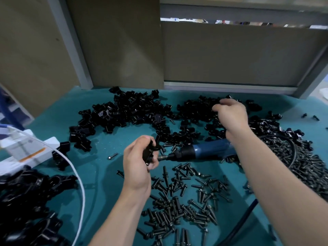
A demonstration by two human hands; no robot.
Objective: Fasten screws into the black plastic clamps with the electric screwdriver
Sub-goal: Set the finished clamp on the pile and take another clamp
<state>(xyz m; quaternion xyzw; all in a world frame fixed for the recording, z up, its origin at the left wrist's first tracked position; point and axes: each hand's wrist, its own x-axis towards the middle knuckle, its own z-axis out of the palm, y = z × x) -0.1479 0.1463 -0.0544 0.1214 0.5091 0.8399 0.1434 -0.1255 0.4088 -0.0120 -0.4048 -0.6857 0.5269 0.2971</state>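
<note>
Black clamp (148, 153) in left hand (136, 164), screwdriver (207, 150) just beside

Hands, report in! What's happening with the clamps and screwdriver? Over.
Left hand grips one clamp. Right hand over clamp pile. Screwdriver lying unheld under right forearm.

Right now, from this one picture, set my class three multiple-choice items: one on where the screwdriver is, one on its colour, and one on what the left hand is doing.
1. Where is the electric screwdriver?
A) lying on the teal mat
B) hanging from a hook
C) standing in a holder

2. What colour is its body?
A) red
B) blue
C) yellow

3. What is the left hand doing?
A) lying flat, empty
B) pressing a button
C) gripping a black clamp

Answers:
1 A: it lies on the mat, tip toward the left hand.
2 B: the barrel is blue.
3 C: the fingers curl round the clamp.
</note>
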